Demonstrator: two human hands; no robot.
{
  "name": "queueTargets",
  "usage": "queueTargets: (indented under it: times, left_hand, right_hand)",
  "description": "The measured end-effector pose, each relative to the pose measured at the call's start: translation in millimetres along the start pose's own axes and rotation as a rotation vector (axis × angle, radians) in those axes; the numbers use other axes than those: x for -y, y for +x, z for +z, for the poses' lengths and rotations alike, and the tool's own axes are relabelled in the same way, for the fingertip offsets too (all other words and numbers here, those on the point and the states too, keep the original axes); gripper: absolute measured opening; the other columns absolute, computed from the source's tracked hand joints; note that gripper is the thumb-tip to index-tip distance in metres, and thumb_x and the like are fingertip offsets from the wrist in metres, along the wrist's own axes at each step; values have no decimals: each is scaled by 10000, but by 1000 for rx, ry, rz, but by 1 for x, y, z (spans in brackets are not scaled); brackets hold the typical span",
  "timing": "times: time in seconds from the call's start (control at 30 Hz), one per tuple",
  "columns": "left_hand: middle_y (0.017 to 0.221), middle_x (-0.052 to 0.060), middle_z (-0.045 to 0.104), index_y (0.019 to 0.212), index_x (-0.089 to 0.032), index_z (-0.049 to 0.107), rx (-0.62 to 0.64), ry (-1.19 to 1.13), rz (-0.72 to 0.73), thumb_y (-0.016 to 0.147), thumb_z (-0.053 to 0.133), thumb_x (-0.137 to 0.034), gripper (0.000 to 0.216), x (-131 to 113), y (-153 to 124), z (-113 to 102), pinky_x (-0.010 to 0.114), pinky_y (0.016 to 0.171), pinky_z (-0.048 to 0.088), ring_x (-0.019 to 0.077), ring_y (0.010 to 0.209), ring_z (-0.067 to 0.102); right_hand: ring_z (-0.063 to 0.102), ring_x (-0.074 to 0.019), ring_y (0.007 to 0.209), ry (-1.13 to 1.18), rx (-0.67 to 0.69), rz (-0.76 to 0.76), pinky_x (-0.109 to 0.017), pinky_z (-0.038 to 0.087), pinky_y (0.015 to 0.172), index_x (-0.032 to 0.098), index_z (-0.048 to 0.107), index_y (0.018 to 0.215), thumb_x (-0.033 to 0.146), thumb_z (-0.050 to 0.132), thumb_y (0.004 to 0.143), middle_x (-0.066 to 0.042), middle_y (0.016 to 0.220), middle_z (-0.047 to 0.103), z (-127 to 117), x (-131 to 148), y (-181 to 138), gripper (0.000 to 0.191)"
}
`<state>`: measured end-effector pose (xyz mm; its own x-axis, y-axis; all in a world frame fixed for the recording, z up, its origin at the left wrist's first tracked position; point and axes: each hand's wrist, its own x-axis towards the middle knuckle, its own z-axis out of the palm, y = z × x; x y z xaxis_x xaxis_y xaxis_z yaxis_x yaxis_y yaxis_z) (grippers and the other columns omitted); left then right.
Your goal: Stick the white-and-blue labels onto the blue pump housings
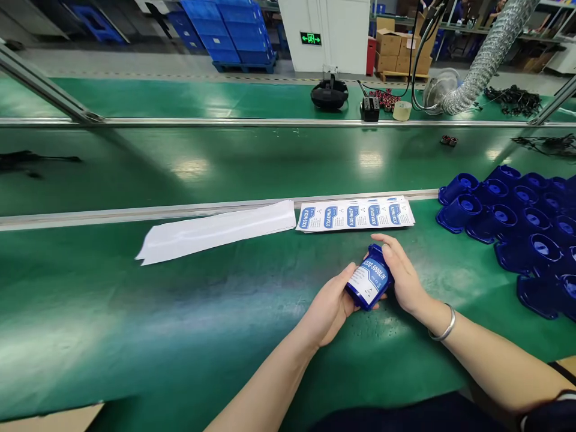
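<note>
A blue plastic housing (369,282) with a white and blue label on its upper face rests between both hands, low over the green bench. My left hand (330,309) cups its near left end, fingers curled under it. My right hand (402,276) is wrapped around its right side, thumb lying along the top edge of the label. A silver bangle (443,327) circles the right wrist.
A sheet of blue and white labels (355,214) lies just beyond the hands. White backing strips (216,233) lie to its left. Several blue housings (513,219) are piled at the right. A metal rail (135,211) borders the green conveyor (225,162); a fan (438,90) and flexible duct (490,54) stand behind.
</note>
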<state>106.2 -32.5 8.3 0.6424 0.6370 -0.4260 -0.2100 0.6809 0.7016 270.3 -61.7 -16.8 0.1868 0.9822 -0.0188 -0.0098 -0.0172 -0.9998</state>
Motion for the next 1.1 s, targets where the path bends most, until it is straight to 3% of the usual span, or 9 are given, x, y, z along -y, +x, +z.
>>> queueTargets:
  times: [0.17, 0.33, 0.53, 0.7, 0.77, 0.83, 0.9, 1.0, 1.1]
  left_hand:
    - [1190, 131, 648, 1258, -169, 583, -33, 195, 83, 949, 560, -512, 463, 2, -3, -2, 410, 780, 591, 280, 1000, 639]
    - [1241, 114, 605, 1307, -220, 564, -114, 485, 187, 923, 578, -553, 508, 5, -4, -5, 402, 779, 586, 261, 966, 615]
    - [1309, 125, 581, 1335, -236, 558, -148, 636, 261, 862, 710, -422, 531, 8, -3, -9, 421, 934, 519, 324, 1149, 591]
    - [1371, 100, 552, 1375, -276, 514, -147, 750, 311, 682, 887, -302, 788, 4, -5, -6, 441, 1047, 460, 327, 1234, 548]
    - [1404, 100, 533, 1402, -293, 496, -88, 627, 249, 663, 902, -340, 845, 0, -6, -4, 442, 986, 517, 334, 1221, 554]
    - [1402, 110, 541, 1393, -288, 521, -48, 377, 148, 769, 799, -489, 713, -4, -6, -3, 437, 847, 588, 334, 1165, 583]
    - [1339, 117, 594, 1324, -258, 597, -91, 149, 59, 878, 652, -560, 542, -6, -4, -3, 395, 736, 606, 308, 1082, 618]
    - [1124, 108, 698, 1142, -183, 710, -172, -17, -18, 872, 712, -453, 382, -5, 0, -4, 275, 691, 563, 219, 925, 651]
    - [975, 91, 728, 1031, -151, 747, -165, -51, 24, 813, 794, -391, 328, -4, 1, -4, 236, 700, 530, 181, 854, 647]
  right_hand:
    - [593, -211, 840, -71, -75, 107, -366, 478, 810, 269, 483, 1369, 623, 521, 951, -11, 919, 621, 3, 6, 0, 549]
    - [600, -216, 877, -66, -71, 141, -376, 459, 844, 271, 446, 1397, 634, 531, 937, -11, 938, 632, 3, 9, 1, 592]
    - [609, -223, 872, -67, -43, 117, -396, 458, 846, 272, 438, 1392, 613, 516, 953, -15, 932, 637, 1, 9, 2, 561]
    - [620, -224, 879, -92, -27, 105, -404, 487, 853, 265, 446, 1391, 596, 508, 972, -17, 924, 637, 0, 9, 2, 537]
    - [622, -226, 913, -115, 0, 43, -404, 501, 866, 261, 447, 1393, 583, 491, 987, -33, 978, 635, -1, 10, 1, 520]
    - [607, -241, 1027, -170, 47, -96, -417, 493, 927, 258, 464, 1383, 558, 470, 1004, -64, 1111, 622, -3, 12, -1, 483]
    - [564, -266, 1143, -242, 113, -286, -446, 462, 998, 253, 486, 1366, 543, 454, 1013, -90, 1238, 589, -4, 15, -2, 458]
    - [541, -297, 1170, -308, 210, -533, -490, 446, 1023, 243, 494, 1366, 558, 451, 1004, -110, 1258, 583, -6, 18, -3, 482]
    - [544, -307, 1147, -330, 233, -610, -508, 458, 1011, 244, 485, 1380, 557, 442, 1004, -114, 1219, 591, -6, 18, -2, 492]
